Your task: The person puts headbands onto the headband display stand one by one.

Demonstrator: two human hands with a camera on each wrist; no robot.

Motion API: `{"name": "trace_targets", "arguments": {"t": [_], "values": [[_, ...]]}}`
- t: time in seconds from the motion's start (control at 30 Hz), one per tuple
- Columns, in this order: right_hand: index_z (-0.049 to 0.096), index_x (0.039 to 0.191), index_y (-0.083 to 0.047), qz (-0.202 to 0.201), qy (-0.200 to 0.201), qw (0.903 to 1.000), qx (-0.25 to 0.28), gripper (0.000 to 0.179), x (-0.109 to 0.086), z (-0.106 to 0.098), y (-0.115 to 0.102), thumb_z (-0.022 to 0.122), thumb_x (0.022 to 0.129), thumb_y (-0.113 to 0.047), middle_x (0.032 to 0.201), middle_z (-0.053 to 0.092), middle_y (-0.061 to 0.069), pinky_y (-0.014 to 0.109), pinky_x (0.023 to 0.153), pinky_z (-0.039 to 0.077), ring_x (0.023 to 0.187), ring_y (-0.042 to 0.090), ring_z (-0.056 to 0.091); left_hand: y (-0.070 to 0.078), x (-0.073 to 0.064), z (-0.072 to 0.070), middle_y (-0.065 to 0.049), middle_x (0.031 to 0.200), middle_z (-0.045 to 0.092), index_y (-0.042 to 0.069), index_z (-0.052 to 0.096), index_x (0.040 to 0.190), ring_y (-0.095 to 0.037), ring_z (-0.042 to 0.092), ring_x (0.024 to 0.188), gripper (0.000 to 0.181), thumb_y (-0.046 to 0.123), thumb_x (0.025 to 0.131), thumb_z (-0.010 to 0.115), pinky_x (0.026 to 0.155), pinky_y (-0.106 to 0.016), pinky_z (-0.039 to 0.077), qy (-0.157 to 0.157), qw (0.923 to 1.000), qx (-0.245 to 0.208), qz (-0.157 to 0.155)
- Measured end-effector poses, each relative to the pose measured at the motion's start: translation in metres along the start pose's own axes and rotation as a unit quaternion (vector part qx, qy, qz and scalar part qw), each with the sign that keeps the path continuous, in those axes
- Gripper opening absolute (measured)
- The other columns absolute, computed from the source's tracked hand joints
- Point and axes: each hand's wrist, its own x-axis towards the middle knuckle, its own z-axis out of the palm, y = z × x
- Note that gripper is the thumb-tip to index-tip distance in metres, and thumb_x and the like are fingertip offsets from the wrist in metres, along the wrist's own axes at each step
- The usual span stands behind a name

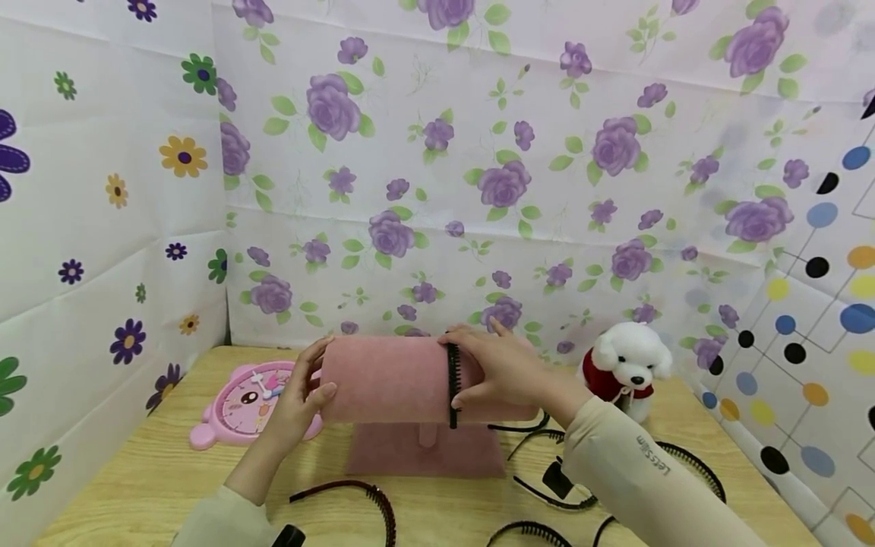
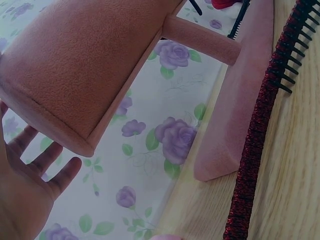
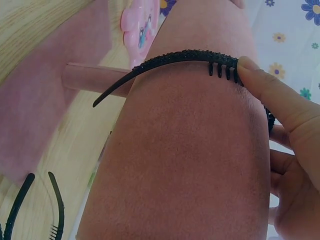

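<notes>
A pink velvety headband display stand [image 1: 390,380], a padded roll on a post and flat base, stands mid-table. Across the roll's right part sits a black toothed headband [image 1: 453,384], its covering rough and glittery in the right wrist view. My right hand [image 1: 502,368] holds this headband, thumb on its front [image 3: 245,70] and fingers behind the roll. At the roll's left end, my left hand [image 1: 298,399] rests with its thumb in front and fingers toward the back. Several of its fingers [image 2: 65,175] look extended and spread past the end in the left wrist view.
A pink cartoon clock [image 1: 235,410] lies behind my left hand. A white toy dog [image 1: 632,361] in red sits at back right. A dark red headband [image 1: 379,497] lies in front of the stand, with several black headbands [image 1: 529,528] to the right. Patterned cloth encloses the table.
</notes>
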Motion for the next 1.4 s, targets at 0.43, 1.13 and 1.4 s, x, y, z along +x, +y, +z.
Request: {"name": "trace_targets", "arguments": {"t": [0.43, 1.13, 1.4], "values": [[0.041, 0.145, -0.018, -0.006, 0.002, 1.0000, -0.008, 0.082, 0.007, 0.001, -0.007, 0.076, 0.077, -0.047, 0.153, 0.038, 0.005, 0.060, 0.116, 0.009, 0.144, 0.022, 0.031, 0.000, 0.001, 0.001, 0.010, 0.139, 0.036, 0.017, 0.023, 0.152, -0.006, 0.050, 0.112, 0.058, 0.009, 0.099, 0.047, 0.076, -0.029, 0.053, 0.004, 0.9999, -0.010, 0.007], [0.040, 0.145, -0.020, 0.003, -0.014, 0.9996, 0.025, 0.080, 0.022, 0.007, -0.015, 0.076, 0.079, -0.045, 0.150, 0.042, -0.002, 0.052, 0.120, 0.002, 0.139, 0.015, 0.040, -0.003, 0.000, 0.001, 0.015, 0.138, 0.038, 0.015, 0.022, 0.152, -0.004, 0.052, 0.112, 0.059, 0.010, 0.099, 0.047, 0.078, -0.029, 0.053, 0.005, 0.9999, -0.011, 0.011], [0.041, 0.144, -0.020, -0.001, -0.014, 0.9988, 0.047, 0.079, 0.025, 0.005, -0.019, 0.076, 0.078, -0.046, 0.147, 0.046, -0.005, 0.051, 0.120, 0.000, 0.135, 0.013, 0.045, -0.003, 0.000, 0.002, 0.015, 0.139, 0.038, 0.015, 0.022, 0.152, -0.004, 0.051, 0.112, 0.059, 0.009, 0.099, 0.047, 0.078, -0.028, 0.052, 0.004, 0.9998, -0.011, 0.015]]}}
